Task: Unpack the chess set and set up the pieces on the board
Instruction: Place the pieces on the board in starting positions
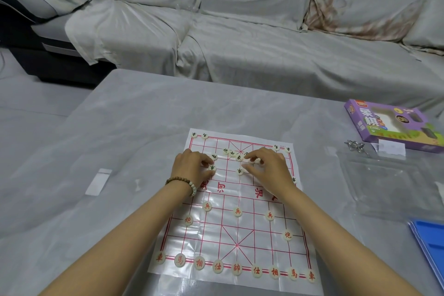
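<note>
- Red-lined paper board (254,235) lies flat on the grey table (120,127), with a cloth-covered sofa (240,31) behind
- Red-lettered pieces (236,269) fill the near side: nine in a row along the near edge, two further in, and three showing in the row beyond those
- On the far side, two dark-lettered discs sit at each corner, and a loose cluster (232,153) lies off the grid points near the crossed square
- The left hand (192,166), with a bead bracelet (182,182) at the wrist, is over the far left of the board, its curled fingertips pinching a dark-lettered piece (212,168)
- The right hand (266,166) is over the far right, its thumb and forefinger closed on a pale piece (256,160); another disc (240,170) lies just beside the thumb
- Well off to the right are the purple box (394,125), a clear plastic lid (389,185) and a blue tray (430,243)
- A white slip (98,181) lies on the table to the left
</note>
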